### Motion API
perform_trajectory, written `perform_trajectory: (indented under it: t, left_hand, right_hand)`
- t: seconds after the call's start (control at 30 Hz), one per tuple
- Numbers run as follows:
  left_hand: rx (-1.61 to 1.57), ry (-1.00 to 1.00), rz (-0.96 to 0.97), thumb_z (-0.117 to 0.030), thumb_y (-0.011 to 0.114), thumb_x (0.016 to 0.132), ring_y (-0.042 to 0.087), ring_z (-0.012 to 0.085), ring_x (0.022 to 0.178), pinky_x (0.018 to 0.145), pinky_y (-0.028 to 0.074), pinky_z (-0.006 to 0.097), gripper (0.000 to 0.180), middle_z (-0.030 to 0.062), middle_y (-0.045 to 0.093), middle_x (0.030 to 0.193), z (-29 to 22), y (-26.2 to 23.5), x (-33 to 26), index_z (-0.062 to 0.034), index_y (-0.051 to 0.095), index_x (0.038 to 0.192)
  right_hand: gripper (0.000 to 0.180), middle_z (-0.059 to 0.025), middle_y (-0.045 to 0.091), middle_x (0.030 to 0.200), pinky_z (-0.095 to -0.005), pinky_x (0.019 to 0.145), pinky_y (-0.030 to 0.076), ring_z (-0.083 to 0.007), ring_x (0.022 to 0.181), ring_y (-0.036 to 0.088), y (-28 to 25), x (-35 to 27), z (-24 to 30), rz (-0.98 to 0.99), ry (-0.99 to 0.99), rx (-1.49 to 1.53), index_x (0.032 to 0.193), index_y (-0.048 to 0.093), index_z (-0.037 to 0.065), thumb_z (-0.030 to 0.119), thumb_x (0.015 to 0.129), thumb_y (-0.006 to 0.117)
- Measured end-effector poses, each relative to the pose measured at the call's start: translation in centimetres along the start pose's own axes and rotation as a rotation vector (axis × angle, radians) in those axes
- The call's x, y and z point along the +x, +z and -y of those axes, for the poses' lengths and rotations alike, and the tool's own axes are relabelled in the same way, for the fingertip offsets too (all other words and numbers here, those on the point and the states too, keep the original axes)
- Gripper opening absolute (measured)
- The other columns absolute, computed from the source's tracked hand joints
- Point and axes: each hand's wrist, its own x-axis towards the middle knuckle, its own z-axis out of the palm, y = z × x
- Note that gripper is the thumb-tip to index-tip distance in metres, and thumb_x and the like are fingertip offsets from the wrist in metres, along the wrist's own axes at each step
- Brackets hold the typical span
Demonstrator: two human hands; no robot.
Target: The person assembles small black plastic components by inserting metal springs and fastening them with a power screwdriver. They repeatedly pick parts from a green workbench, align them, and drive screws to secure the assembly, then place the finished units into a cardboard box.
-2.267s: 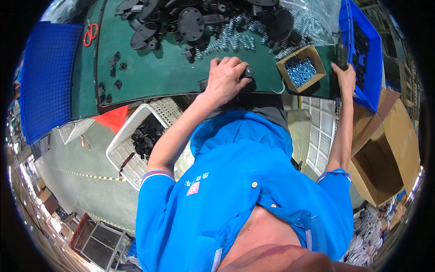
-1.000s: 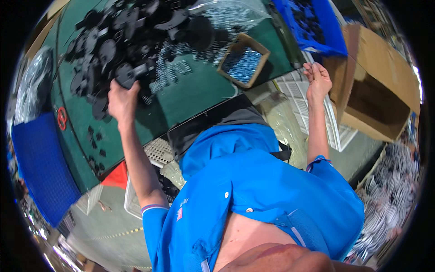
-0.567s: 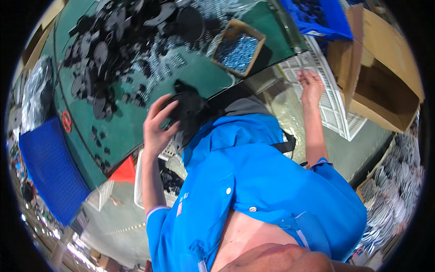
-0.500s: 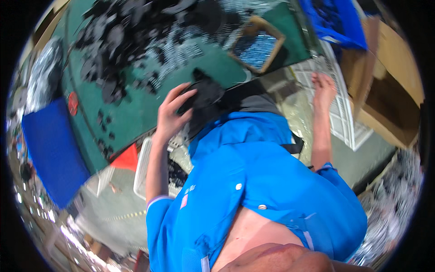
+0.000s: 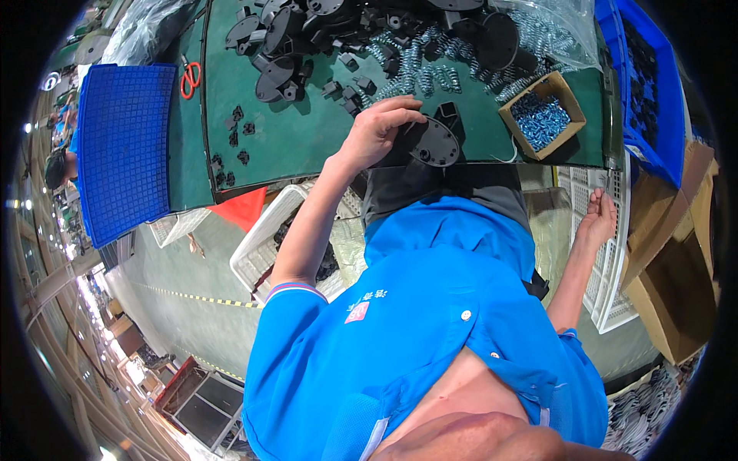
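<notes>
My left hand (image 5: 378, 132) is closed on the edge of a round black plastic part (image 5: 437, 144) with small holes and a square stub, held at the front edge of the green table (image 5: 307, 142). Part of it is hidden behind my fingers. Off to the right, my right hand (image 5: 598, 219) is raised beside a white plastic crate (image 5: 588, 296), its fingertips pinched together. Whatever sits in that pinch is too small to make out. Beyond my left hand lie several metal springs (image 5: 438, 79) and small black blocks (image 5: 350, 96). An open cardboard box (image 5: 570, 137) of shiny screws (image 5: 542, 123) stands nearby.
Black plastic parts (image 5: 284, 34) are heaped at the back of the table. Red-handled scissors (image 5: 189, 80) lie beside a blue bin (image 5: 127, 146) at left. Another blue bin (image 5: 667, 157) and a cardboard carton (image 5: 661, 307) flank the right side. A white basket (image 5: 250, 250) stands below the table.
The whole view has shifted and grown sharper. My left hand still holds the black part at the table edge. The fingers of my right hand have drawn together into a pinch.
</notes>
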Motion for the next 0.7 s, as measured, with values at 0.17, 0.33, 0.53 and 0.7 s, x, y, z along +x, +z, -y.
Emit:
perform_trajectory:
  t: [0.17, 0.33, 0.53, 0.7]
  left_hand:
    - [0.224, -0.188, -0.351, 0.005, 0.067, 0.076, 0.066, 0.0259, 0.085, 0.07, 0.053, 0.033, 0.031, 0.009, 0.066, 0.099, 0.4, 0.3, 0.2, -0.0072, 0.069, 0.104]
    - [0.607, -0.115, -0.296, -0.007, 0.073, 0.073, 0.063, 0.0274, 0.081, 0.067, 0.053, 0.04, 0.025, 0.0087, 0.058, 0.091, 1.1, 1.0, 1.1, -0.01, 0.065, 0.096]
    - [0.781, -0.12, -0.269, -0.009, 0.067, 0.076, 0.063, 0.0275, 0.076, 0.062, 0.054, 0.038, 0.016, 0.0107, 0.056, 0.088, 2.7, 1.4, 1.7, -0.008, 0.062, 0.091]
    - [0.752, -0.146, -0.379, -0.007, 0.066, 0.08, 0.064, 0.0263, 0.068, 0.056, 0.054, 0.036, 0.018, 0.0102, 0.058, 0.087, 1.9, 1.1, 2.1, -0.0067, 0.064, 0.097]
  right_hand:
    - [0.008, -0.0202, 0.07, 0.096, -0.029, 0.077, 0.06, -0.0224, 0.086, 0.07, -0.3, 0.4, 0.1, -0.04, 0.002, -0.007, 0.098, 0.062, -0.008, -0.004, 0.094, 0.056]
    - [0.006, -0.0204, 0.069, 0.095, -0.0294, 0.077, 0.061, -0.0233, 0.086, 0.07, -0.7, 0.8, 0.1, 0.02, -0.037, 0.019, 0.097, 0.062, -0.006, -0.005, 0.094, 0.057]
    - [0.004, -0.0193, 0.07, 0.094, -0.0304, 0.075, 0.061, -0.0238, 0.085, 0.071, 0.2, -0.4, 0.4, 0.028, -0.042, -0.044, 0.093, 0.062, -0.003, -0.006, 0.093, 0.059]
    - [0.004, -0.0181, 0.07, 0.094, -0.0316, 0.076, 0.061, -0.0243, 0.087, 0.071, -1.2, 0.6, -0.2, 0.066, -0.052, 0.007, 0.097, 0.062, -0.004, -0.003, 0.094, 0.059]
